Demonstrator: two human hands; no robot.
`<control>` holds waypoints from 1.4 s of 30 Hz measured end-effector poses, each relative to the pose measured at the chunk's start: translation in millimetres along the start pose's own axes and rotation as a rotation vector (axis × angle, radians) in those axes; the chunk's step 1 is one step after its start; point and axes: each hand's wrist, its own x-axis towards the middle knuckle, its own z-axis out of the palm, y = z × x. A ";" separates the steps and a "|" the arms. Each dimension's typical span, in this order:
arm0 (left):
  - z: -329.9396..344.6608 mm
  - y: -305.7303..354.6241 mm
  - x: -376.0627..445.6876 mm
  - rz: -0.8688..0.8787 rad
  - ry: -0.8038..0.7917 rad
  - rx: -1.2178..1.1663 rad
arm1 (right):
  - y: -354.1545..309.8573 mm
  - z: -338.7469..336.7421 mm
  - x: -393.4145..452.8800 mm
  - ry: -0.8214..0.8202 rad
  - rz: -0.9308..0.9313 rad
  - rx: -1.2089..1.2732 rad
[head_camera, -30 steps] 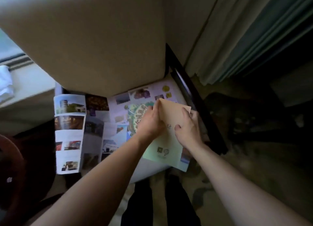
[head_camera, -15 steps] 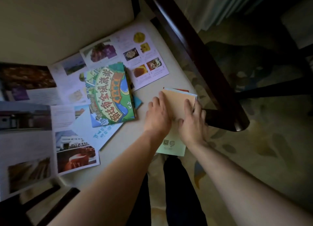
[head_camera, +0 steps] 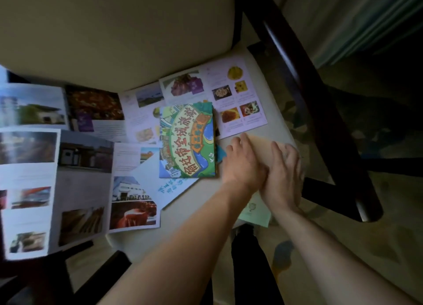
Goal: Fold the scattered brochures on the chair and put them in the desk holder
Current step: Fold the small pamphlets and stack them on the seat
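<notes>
Both hands press on a folded tan and pale-green brochure (head_camera: 254, 211) at the right front corner of the cream chair seat (head_camera: 201, 204). My left hand (head_camera: 242, 165) lies flat on its left part. Beside it, my right hand (head_camera: 283, 172) covers its right part, fingers pointing away from me. A folded colourful map brochure (head_camera: 187, 142) lies just left of my hands. Unfolded brochures are spread over the seat: a food brochure (head_camera: 231, 94) behind the map and a large photo brochure (head_camera: 57, 179) at the left. The desk holder is out of sight.
The cream chair back (head_camera: 114, 30) rises behind the brochures. A dark wooden armrest (head_camera: 320, 112) runs along the right of the seat, close to my right hand. Patterned carpet (head_camera: 366, 224) lies to the right, and curtains (head_camera: 366, 19) hang at the top right.
The camera came closer to the seat. The tan brochure went from being lifted over the pile to lying on the seat's right front corner, and both hands now press it together.
</notes>
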 end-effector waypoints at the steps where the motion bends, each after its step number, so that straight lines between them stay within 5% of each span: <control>1: -14.2 -4.4 0.1 0.060 0.134 -0.051 | -13.6 -3.6 0.2 0.048 -0.101 0.029; 3: -47.0 -27.8 3.8 0.063 0.375 -0.111 | -51.0 -3.3 5.1 0.025 -0.183 0.165; 5: -77.0 -67.0 10.6 -0.147 0.436 -0.144 | -87.9 7.5 12.9 -0.126 -0.117 0.273; 7: -95.6 -109.7 14.7 -0.401 0.333 -0.184 | -113.7 23.6 20.7 -0.263 -0.048 0.282; 10: -100.6 -148.2 12.5 -0.550 0.158 -0.233 | -130.4 45.3 27.0 -0.322 0.002 0.178; 18: -95.5 -148.0 24.7 -0.485 0.217 -0.338 | -141.1 60.8 36.8 -0.136 0.071 0.200; 23: -118.6 -149.7 29.8 -0.288 0.261 -0.683 | -143.1 36.2 54.2 -0.109 0.209 0.642; 26: -122.3 -167.1 21.7 -0.220 0.281 -0.390 | -137.4 12.5 67.4 -0.077 0.259 0.807; 31: -83.4 -173.7 -12.0 -0.051 -0.167 0.228 | -121.1 -14.5 70.9 -0.029 0.379 0.993; 33: -63.9 -176.2 -20.9 0.007 -0.234 0.386 | -116.7 -20.5 68.1 -0.016 0.378 1.008; 42: -67.6 -182.3 -16.7 0.082 -0.142 0.501 | -120.8 -30.8 67.6 -0.024 0.272 0.918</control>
